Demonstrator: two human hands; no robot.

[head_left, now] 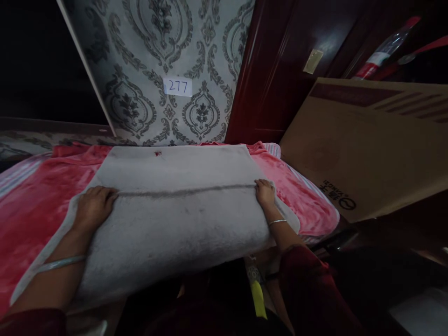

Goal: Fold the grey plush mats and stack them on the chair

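Observation:
A grey plush mat [175, 228] is spread out in front of me, its near part folded over toward the wall. The far part shows a smooth pale underside [182, 168] with a small red mark. At the left end of the flap's edge, my left hand [94, 209] is closed on the mat, fingers curled over the edge. My right hand [265, 193] grips the same edge at its right end. Between the hands the edge runs nearly straight. The undersides of my fingers are hidden.
A pink-red plush blanket [31, 210] lies under the mat. On the right stands a large cardboard box [371, 144], with a plastic bottle [387, 49] behind it. Patterned wallpaper bears a paper label [178, 87] reading 277. A dark screen [45, 65] is at upper left.

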